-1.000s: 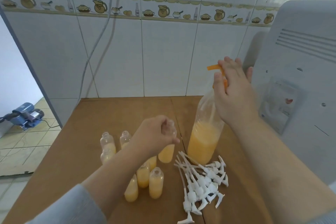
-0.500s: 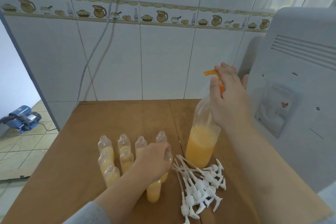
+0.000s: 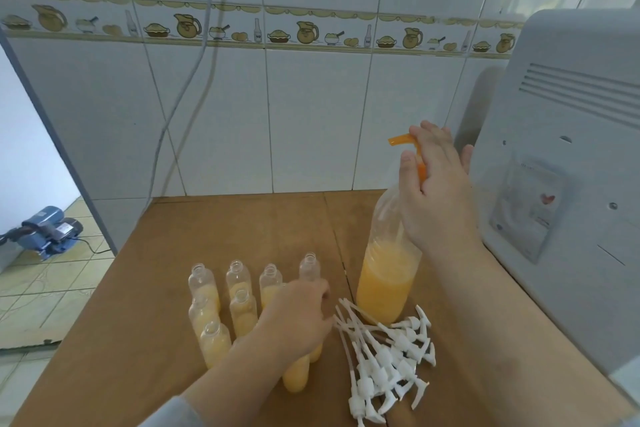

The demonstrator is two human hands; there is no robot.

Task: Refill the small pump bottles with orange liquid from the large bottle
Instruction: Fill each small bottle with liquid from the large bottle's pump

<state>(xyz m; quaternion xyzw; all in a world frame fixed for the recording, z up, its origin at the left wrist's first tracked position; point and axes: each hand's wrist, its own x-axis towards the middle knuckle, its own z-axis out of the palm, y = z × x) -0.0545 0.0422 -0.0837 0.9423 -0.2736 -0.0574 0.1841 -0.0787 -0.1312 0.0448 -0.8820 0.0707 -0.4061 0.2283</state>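
On the brown worktop (image 3: 173, 288) the large bottle (image 3: 386, 281), about half full of orange liquid, stands upright beside a cluster of uncapped small bottles (image 3: 239, 302). The right hand (image 3: 436, 191) curls around its orange pump head (image 3: 403, 144). The left hand (image 3: 294, 315) grips one small bottle near the loose white pump tops (image 3: 384, 354).

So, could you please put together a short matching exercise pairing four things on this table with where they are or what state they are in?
Things:
1. large bottle
2. white pump heads
3. small bottles
4. right hand

Descriptions:
A. lying in a loose pile on the table
B. standing uncapped in a cluster at the left
C. resting on the orange pump
D. upright, partly full of orange liquid

Pairs: 1-D, 2-A, 3-B, 4-C
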